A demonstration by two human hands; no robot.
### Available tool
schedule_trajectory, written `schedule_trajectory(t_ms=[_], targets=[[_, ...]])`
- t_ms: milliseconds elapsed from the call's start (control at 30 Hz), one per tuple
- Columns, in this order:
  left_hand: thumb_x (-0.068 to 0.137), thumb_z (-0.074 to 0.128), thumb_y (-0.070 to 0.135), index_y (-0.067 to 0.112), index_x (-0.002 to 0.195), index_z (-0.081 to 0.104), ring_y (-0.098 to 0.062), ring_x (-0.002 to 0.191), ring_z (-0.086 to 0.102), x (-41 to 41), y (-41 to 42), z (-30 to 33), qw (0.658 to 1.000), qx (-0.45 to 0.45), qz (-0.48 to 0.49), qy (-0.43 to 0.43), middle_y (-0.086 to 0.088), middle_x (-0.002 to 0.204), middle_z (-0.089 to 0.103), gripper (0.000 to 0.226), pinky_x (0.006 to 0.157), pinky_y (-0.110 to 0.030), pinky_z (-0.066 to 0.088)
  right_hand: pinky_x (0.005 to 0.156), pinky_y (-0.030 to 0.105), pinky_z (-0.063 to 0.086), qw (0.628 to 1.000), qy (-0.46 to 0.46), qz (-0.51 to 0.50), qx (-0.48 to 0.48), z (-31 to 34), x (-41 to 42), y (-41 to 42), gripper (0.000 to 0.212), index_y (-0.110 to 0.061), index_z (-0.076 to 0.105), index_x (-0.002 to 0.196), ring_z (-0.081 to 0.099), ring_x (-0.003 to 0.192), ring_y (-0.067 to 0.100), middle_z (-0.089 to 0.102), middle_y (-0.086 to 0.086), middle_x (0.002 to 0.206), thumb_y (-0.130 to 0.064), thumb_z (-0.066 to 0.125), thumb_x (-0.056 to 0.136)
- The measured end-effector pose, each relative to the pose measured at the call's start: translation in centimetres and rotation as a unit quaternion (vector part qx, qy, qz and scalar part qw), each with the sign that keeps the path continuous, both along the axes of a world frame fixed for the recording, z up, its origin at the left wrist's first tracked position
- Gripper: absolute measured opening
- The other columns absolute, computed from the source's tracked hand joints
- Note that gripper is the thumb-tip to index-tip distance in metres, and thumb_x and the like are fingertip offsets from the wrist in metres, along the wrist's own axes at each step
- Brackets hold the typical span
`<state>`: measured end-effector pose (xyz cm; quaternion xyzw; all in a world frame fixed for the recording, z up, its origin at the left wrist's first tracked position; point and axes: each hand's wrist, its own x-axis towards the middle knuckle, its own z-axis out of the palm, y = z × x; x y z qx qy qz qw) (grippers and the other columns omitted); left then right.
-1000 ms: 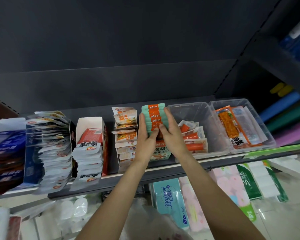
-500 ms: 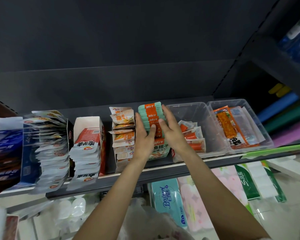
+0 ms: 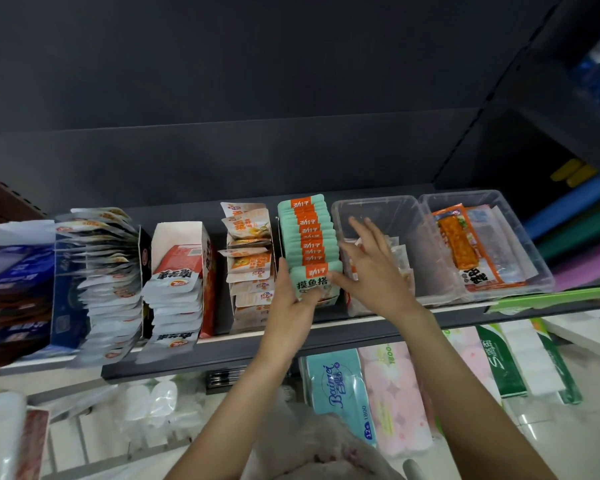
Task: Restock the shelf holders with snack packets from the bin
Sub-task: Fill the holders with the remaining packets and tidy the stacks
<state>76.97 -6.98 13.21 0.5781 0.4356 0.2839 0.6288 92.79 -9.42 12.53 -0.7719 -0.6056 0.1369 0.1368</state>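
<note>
1. Head view: my left hand (image 3: 293, 299) grips the front of the mint packets (image 3: 309, 244), fingers curled on the nearest one, I judge to keep the upright row from tipping forward.
2. My right hand (image 3: 374, 271), fingers spread and holding nothing, hovers over the clear bin (image 3: 378, 209) just beside the row.
3. That bin holds a few orange-and-white packets, mostly hidden.
4. The far bin (image 3: 520, 230) holds flat orange packs.
5. The red box (image 3: 206, 268) holds white packets.

I see the mint-and-orange packets (image 3: 309, 240) standing in 1 tight row on the shelf (image 3: 250, 344), front packet (image 3: 313, 279) leaning forward.
</note>
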Motion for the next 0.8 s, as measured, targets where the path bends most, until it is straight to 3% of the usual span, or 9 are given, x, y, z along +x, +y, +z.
schedule_trajectory(t_ms=[100,167,300,400,467,600,667,733,800], targets=[[0.09,0.056,0.003,0.037,0.137,0.031,-0.004,0.121,0.049,1.0,-0.3,-0.7,0.999,-0.011,0.032,0.005,0.009,0.133,0.053,0.063,0.104,-0.026,0.04,0.119,0.043,0.003,0.999,-0.015,-0.004,-0.029,-0.2,-0.6,0.2,0.06,-0.024,0.03,0.148,-0.013,0.146,0.022,0.001,0.003,0.16,-0.048,0.046,0.095],[0.089,0.056,-0.001,0.036,0.139,0.023,-0.001,0.117,0.05,1.1,-0.1,-0.7,0.998,-0.036,0.055,-0.01,0.009,0.133,0.05,0.07,0.101,-0.022,0.04,0.118,0.041,-0.001,0.999,0.015,-0.007,-0.042,-0.3,-1.1,0.1,0.062,-0.025,0.022,0.15,-0.015,0.145,0.021,-0.002,0.002,0.16,-0.047,0.043,0.096],[0.089,0.059,0.001,0.026,0.148,0.015,-0.005,0.123,0.047,1.3,0.1,-1.3,0.996,-0.037,0.078,-0.016,0.008,0.135,0.048,0.078,0.105,-0.025,0.039,0.117,0.038,0.0,0.99,0.133,-0.016,-0.036,-0.5,-1.9,-0.3,0.073,-0.022,0.011,0.152,-0.013,0.145,0.016,-0.002,-0.001,0.16,-0.044,0.05,0.094],[0.088,0.06,-0.001,0.036,0.139,0.018,0.005,0.115,0.047,1.7,0.4,-1.6,0.996,-0.011,0.086,-0.011,0.022,0.122,0.048,0.075,0.093,-0.008,0.04,0.115,0.03,0.007,0.972,0.229,-0.047,0.023,0.8,-1.8,-0.6,0.075,-0.022,0.007,0.151,-0.004,0.146,0.012,0.002,-0.004,0.16,-0.028,0.056,0.094],[0.086,0.061,-0.003,0.039,0.136,0.016,0.012,0.109,0.045,2.0,0.6,-1.5,0.996,-0.007,0.085,-0.004,0.03,0.116,0.044,0.08,0.089,-0.006,0.039,0.112,0.028,0.02,0.943,0.321,-0.071,0.049,2.3,-1.2,-0.1,0.072,-0.025,0.007,0.151,0.009,0.145,0.012,0.008,-0.005,0.16,-0.013,0.051,0.096],[0.082,0.063,-0.005,0.04,0.136,0.022,0.004,0.113,0.049,2.2,1.4,-1.1,0.997,0.019,0.076,0.003,0.015,0.123,0.05,0.082,0.089,-0.01,0.044,0.114,0.034,0.025,0.927,0.369,-0.059,0.024,3.2,-0.8,2.8,0.07,-0.025,0.004,0.152,0.017,0.144,0.014,0.013,-0.002,0.159,-0.01,0.045,0.098],[0.085,0.057,-0.003,0.035,0.143,0.021,-0.002,0.119,0.049,2.4,2.2,-0.6,0.997,0.013,0.077,-0.003,0.011,0.129,0.049,0.078,0.099,-0.02,0.045,0.115,0.04,0.029,0.927,0.373,-0.049,0.004,2.7,-1.2,3.8,0.068,-0.025,0.005,0.152,0.024,0.142,0.016,0.021,0.0,0.157,-0.009,0.044,0.098],[0.089,0.055,0.005,0.031,0.146,0.02,-0.007,0.125,0.046,2.8,3.1,-0.4,0.997,0.009,0.079,-0.003,0.008,0.135,0.047,0.072,0.108,-0.033,0.04,0.112,0.039,0.033,0.92,0.389,-0.042,-0.001,2.3,-1.6,4.2,0.066,-0.026,0.009,0.152,0.032,0.139,0.017,0.03,0.001,0.152,-0.008,0.042,0.097],[0.09,0.055,0.015,0.028,0.149,0.018,-0.009,0.128,0.043,3.1,3.6,-0.1,0.997,0.008,0.074,0.01,0.006,0.14,0.044,0.07,0.11,-0.034,0.037,0.109,0.031,0.033,0.917,0.396,-0.038,0.002,2.1,-1.9,4.2,0.065,-0.024,0.01,0.152,0.034,0.137,0.017,0.031,0.001,0.151,-0.006,0.041,0.098]])
